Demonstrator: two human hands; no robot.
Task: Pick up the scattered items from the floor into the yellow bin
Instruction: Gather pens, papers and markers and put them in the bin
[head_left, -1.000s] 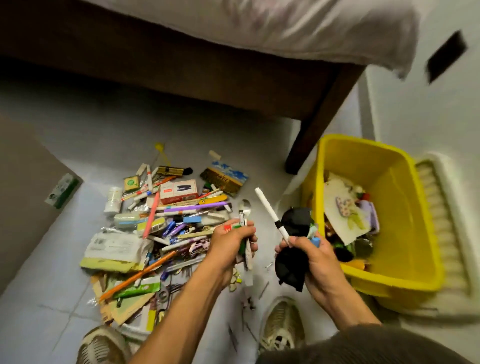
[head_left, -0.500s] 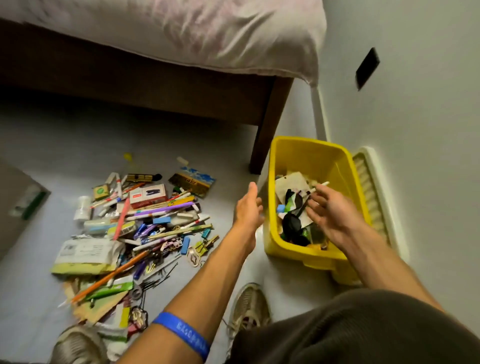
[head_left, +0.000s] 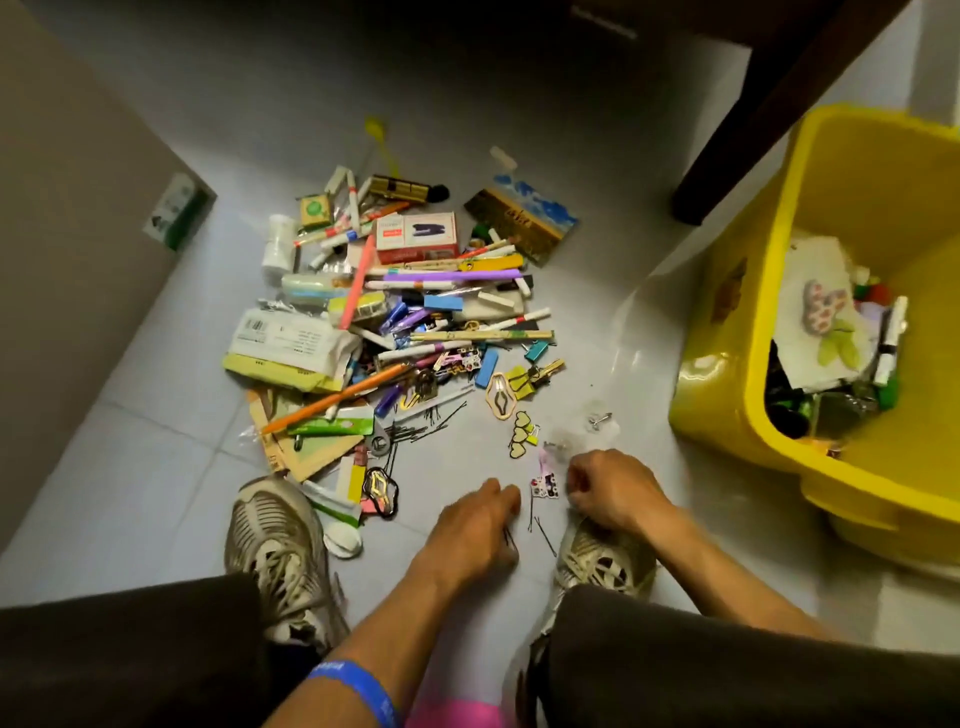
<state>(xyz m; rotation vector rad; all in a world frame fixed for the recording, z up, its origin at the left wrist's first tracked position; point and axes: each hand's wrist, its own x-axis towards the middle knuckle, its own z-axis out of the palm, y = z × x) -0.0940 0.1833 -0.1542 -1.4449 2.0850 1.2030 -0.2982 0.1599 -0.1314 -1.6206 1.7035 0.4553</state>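
A pile of scattered items (head_left: 395, 322) covers the floor: pens, markers, clips, packets and a red stapler box (head_left: 415, 236). At the right stands the yellow bin (head_left: 717, 332), holding paper, markers and dark things. My left hand (head_left: 478, 525) is down on the floor, fingers bent over a black hairpin (head_left: 506, 540). My right hand (head_left: 608, 488) is beside it, fingers curled at the floor next to a small pink clip (head_left: 544, 486); what it holds is hidden. More hairpins (head_left: 543, 535) lie between my hands.
My two shoes (head_left: 275, 545) (head_left: 602, 561) flank the hands. A dark bed leg (head_left: 753, 130) stands behind the bin. A brown panel (head_left: 62, 260) borders the left, with a green-and-white box (head_left: 174, 213) against it. Yellow heart clips (head_left: 521, 441) lie just ahead.
My right hand has left the bin without the black cloth and marker. Both hands have come down to the floor by my feet, and my view has tipped downward.
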